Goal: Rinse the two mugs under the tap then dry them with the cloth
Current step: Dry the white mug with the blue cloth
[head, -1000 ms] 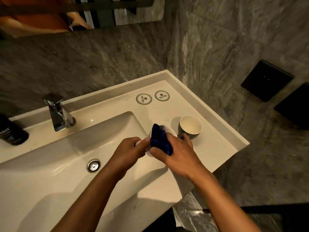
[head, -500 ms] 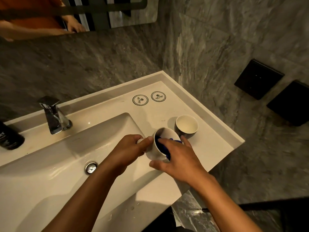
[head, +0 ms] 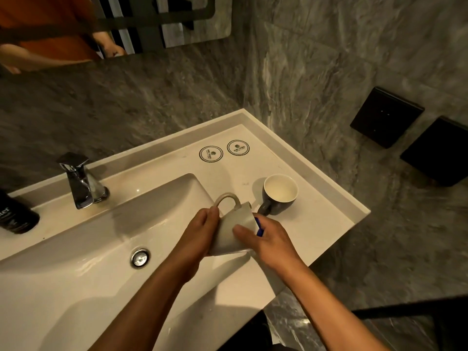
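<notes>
Left hand [head: 200, 231] grips pale mug [head: 234, 233] tilted over basin [head: 106, 249], handle up; right hand [head: 268, 239] fingers clasp blue cloth [head: 258, 226] at its mouth; dark mug [head: 278, 193] upright nearby on countertop

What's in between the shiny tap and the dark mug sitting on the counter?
In the head view, mostly bare white counter and the basin's back corner lie between the tap and the dark mug.
</notes>
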